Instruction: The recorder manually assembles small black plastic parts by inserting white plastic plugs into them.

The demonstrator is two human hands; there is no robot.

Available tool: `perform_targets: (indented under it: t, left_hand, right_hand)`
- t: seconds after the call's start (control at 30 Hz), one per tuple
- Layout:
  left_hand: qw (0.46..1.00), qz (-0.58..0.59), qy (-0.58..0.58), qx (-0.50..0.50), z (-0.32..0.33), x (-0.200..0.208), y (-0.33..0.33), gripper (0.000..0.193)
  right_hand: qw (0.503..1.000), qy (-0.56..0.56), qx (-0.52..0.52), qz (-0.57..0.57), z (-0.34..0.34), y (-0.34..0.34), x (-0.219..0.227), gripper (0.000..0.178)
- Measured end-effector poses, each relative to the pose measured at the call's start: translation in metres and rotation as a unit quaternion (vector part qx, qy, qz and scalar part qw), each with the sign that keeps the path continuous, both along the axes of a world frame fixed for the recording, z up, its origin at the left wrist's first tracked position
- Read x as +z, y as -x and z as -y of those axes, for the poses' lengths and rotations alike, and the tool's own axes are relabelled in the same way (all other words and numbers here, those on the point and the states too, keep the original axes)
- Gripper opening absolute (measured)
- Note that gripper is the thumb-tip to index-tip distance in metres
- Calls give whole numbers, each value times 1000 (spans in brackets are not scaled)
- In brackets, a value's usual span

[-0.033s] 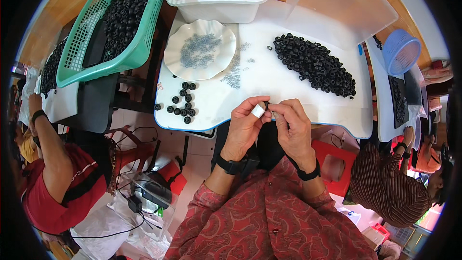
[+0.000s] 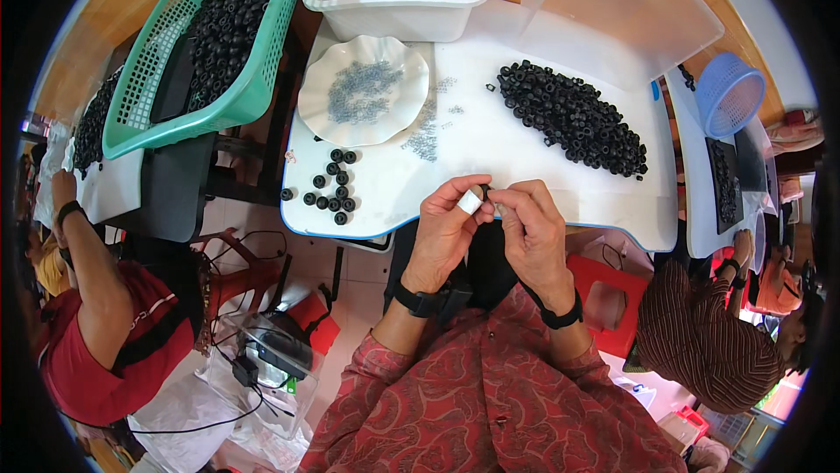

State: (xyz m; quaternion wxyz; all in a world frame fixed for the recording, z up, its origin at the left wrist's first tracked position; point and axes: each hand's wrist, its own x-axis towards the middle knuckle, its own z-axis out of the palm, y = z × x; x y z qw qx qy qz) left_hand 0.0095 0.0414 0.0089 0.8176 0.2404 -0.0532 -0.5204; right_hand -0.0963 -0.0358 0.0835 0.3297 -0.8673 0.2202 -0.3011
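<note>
My left hand (image 2: 446,232), with white tape (image 2: 470,202) round one digit, pinches a small black ring-shaped part (image 2: 485,189) just off the table's front edge. Right beside it, my right hand (image 2: 535,232) is closed, its thumb and finger pressed together against that part. Whatever tiny thing may be between those fingertips is too small to tell. Ahead and to the right, a heap of loose black ring-shaped parts (image 2: 573,119) lies on the white table (image 2: 472,79). Several more black parts (image 2: 339,180) are scattered at the table's left front.
A wavy-rimmed white plate (image 2: 317,114) holds tiny clear or metallic pieces, some spilled beside it. Behind stands a white tub (image 2: 398,22) of black parts. A green basket (image 2: 254,92) is at left, a clear plastic panel (image 2: 621,14) back right. People sit on both sides.
</note>
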Motion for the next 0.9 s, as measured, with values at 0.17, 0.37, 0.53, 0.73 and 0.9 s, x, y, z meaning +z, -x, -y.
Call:
perform_targets:
  t: [0.17,0.37,0.53,0.73,0.9]
  left_hand:
    - [1000,26,7,-1,-1,-3,1,22]
    - [1000,3,11,-6,-1,-1,-1,25]
    - [1000,-19,9,-6,-1,4,-3,26]
    - [999,-24,19,-10,-1,2,-3,27]
    - [1000,-17,13,-13,-1,1,-4,26]
  right_hand:
    - [998,64,11,-10,5,0,-3,26]
    - [999,-35,3,22,1,-1,-2,22]
    - [998,-37,-8,47,1,-2,-3,18]
    - [1000,-14,-3,28,-1,-3,-2,20]
    - [1000,7,0,17,-1,-4,-3,21]
